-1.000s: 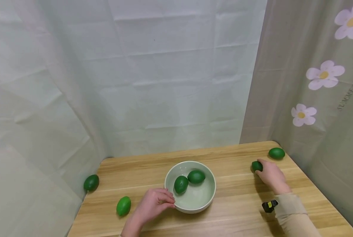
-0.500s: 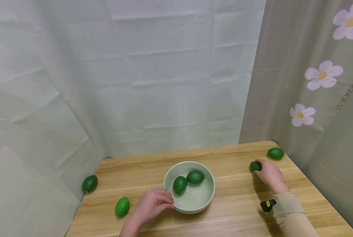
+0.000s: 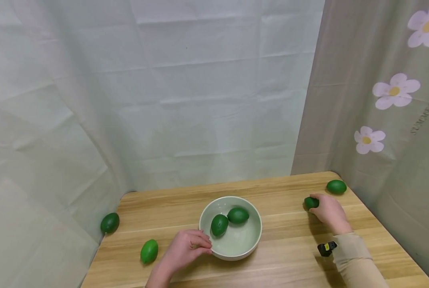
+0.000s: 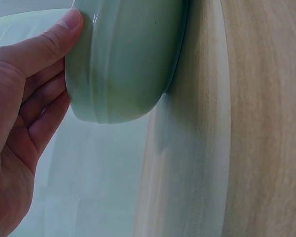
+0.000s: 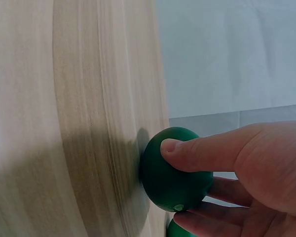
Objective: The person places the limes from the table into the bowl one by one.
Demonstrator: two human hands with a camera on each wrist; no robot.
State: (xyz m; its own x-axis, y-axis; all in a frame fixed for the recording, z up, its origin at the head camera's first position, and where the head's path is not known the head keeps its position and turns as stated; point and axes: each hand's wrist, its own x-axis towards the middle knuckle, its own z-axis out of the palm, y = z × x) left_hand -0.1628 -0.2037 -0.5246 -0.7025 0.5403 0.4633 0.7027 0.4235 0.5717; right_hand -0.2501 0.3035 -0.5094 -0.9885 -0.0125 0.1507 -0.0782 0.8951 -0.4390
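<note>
In the head view, a pale green bowl stands mid-table with two dark green oval fruits inside. My left hand holds its near-left rim; the left wrist view has the thumb against the bowl's edge, the other fingers partly hidden behind it. Far right, my right hand grips another dark green oval fruit between thumb and fingers, low by the tabletop. Its smooth skin shows a small pale spot at one end.
One more dark green fruit lies at the back right corner. On the left are a dark green fruit by the table edge and a brighter green one. Hanging cloth surrounds the wooden table.
</note>
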